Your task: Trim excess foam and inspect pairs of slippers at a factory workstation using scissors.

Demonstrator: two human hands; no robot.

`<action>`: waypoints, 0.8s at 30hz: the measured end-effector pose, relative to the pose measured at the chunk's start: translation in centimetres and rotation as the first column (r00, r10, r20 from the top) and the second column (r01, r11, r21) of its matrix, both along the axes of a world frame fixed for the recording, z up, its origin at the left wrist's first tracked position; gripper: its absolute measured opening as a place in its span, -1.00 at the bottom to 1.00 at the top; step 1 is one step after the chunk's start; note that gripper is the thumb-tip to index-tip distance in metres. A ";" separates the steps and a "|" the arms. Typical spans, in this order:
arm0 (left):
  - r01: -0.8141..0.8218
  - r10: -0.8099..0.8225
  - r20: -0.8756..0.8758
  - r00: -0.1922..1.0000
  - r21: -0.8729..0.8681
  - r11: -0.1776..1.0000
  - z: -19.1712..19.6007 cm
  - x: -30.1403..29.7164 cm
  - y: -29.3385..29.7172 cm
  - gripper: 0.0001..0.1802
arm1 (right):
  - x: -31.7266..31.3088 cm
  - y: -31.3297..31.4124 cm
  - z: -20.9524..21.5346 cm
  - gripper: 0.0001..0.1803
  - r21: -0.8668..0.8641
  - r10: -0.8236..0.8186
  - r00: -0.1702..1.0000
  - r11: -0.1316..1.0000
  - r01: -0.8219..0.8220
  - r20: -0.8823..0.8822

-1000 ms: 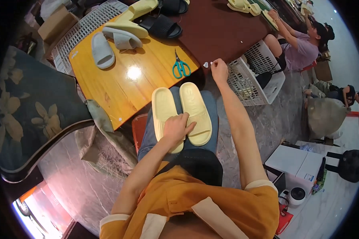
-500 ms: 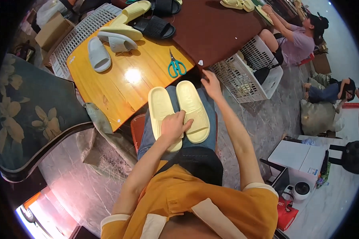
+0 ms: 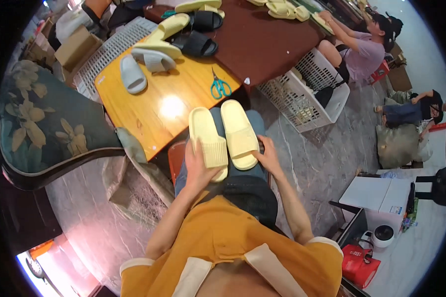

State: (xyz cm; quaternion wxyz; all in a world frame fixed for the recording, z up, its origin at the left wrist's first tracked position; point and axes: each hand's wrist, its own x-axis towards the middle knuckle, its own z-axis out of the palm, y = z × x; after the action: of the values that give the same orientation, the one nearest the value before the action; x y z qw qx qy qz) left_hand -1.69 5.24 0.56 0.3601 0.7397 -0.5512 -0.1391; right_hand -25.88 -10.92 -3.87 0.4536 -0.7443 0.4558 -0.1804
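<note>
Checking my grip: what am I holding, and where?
Left hand grips the left slipper at its heel; right hand touches the right slipper's heel edge.

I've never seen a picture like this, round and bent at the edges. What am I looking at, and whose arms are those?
There is no machine here. A person wears a wide fisheye camera on the head, looking down, so straight edges bend near the rim. The two arms coming up from below are that person's own.

On their lap lie two pale yellow slippers side by side. The left hand grips the heel end of the left slipper; the right hand touches the heel of the right slipper.

Ahead is a wooden table with teal-handled scissors, grey slippers and black ones. A white basket stands on the floor, and another person works at the far end.
</note>
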 end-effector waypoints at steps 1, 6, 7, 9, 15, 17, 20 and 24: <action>-0.011 0.015 -0.110 0.994 0.038 0.999 -0.7 0.7 1.2 0.23 | 0.0 0.2 -0.6 -0.34 0.076 -0.110 0.993 0.991 0.106 0.050; -0.041 0.023 -0.492 0.870 -0.026 0.999 -0.9 2.6 2.6 -0.31 | -0.9 -0.2 -0.3 -0.40 0.631 -0.615 0.659 0.729 0.265 0.434; -0.114 0.068 -0.580 0.812 -0.042 0.993 -1.4 3.1 2.6 -0.40 | -1.0 -0.1 -0.2 -0.40 0.601 -0.609 0.632 0.753 0.269 0.480; -0.276 0.131 -0.673 0.728 -0.113 0.955 -1.2 5.1 1.6 -0.56 | -1.7 -0.5 1.6 -0.40 0.501 -0.561 0.581 0.818 0.282 0.589; -0.181 0.055 -0.924 0.379 -0.015 0.983 4.4 9.9 2.6 -0.54 | -3.7 -1.5 13.0 -0.59 0.172 -0.136 0.883 0.983 0.064 0.450; -0.053 0.019 -0.905 0.426 -0.004 0.999 6.7 10.4 3.0 -0.55 | -3.1 -1.4 16.1 -0.60 0.121 -0.060 0.905 0.993 0.009 0.422; 0.078 -0.058 -0.933 0.355 -0.032 0.996 8.5 9.6 4.1 -0.55 | -2.2 -1.6 18.8 -0.59 -0.044 0.310 0.918 0.950 -0.309 0.249; 0.265 -0.230 -0.885 0.404 -0.127 0.956 9.7 8.4 4.7 -0.52 | 0.6 0.2 18.7 -0.50 -0.179 0.455 0.854 0.889 -0.421 0.253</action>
State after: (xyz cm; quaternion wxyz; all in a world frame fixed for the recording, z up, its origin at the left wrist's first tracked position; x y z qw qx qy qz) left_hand 6.73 9.94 10.27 0.5584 0.4712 -0.3795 -0.5675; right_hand -25.32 -10.68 14.80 0.4996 -0.8195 0.1919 -0.2049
